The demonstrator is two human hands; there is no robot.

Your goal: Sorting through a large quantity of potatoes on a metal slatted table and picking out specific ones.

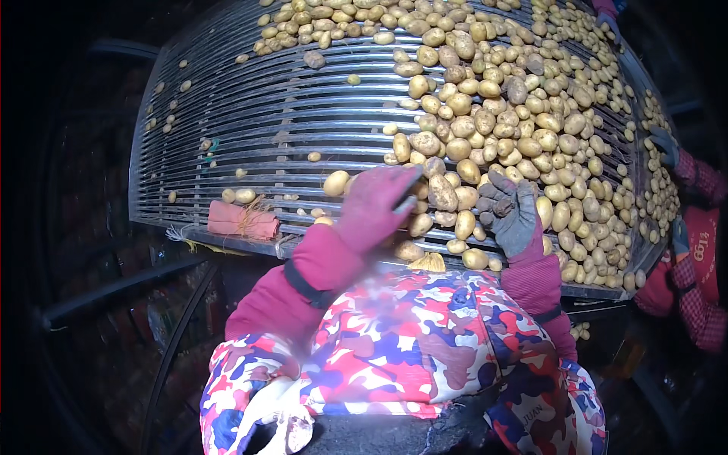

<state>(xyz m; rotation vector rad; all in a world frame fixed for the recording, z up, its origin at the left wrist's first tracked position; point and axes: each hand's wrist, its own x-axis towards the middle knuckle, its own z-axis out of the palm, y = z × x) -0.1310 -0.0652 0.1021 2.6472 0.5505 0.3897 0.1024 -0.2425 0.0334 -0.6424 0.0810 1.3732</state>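
Note:
My left hand (380,199), in a pinkish-purple glove, reaches over the near side of a metal bar grating (341,125). Its thumb and fingers are apart, right beside several potatoes (442,192); the fingertips are partly hidden. To its right, my right hand (515,219) wears a dirty grey glove and is turned palm up, fingers curled. Something dark shows at those fingertips; I cannot tell whether it is a clod or soiled glove. Loose potatoes lie around both hands. A single pale potato (336,183) rests just left of my left hand.
Potatoes (529,148) cover the grating's right and far parts thickly. A rolled pink cloth (243,220), with frayed fibres, lies on the near left edge. At the right, another person's gloved hand (665,146) is over potatoes; that person's sleeve (702,176) is checked.

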